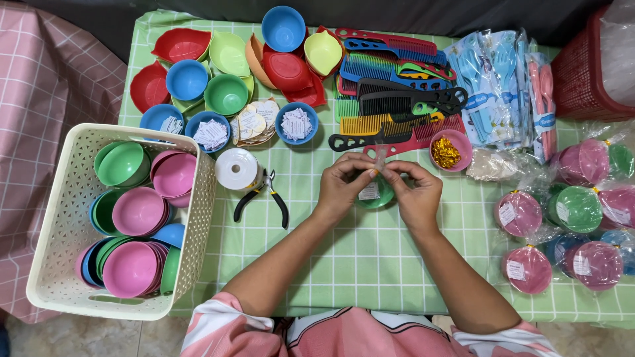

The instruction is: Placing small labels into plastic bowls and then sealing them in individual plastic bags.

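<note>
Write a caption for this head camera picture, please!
Two hands, left hand and right hand, wrap a green bowl beside combs.

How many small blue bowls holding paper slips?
3, in a row at the table's upper left: one by the basket corner, one right of it, one past the paper tags. More may hide under stacks.

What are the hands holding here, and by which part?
Both hands, left and right, hold a bagged green bowl, pinching the gathered clear wrap above it.
</note>
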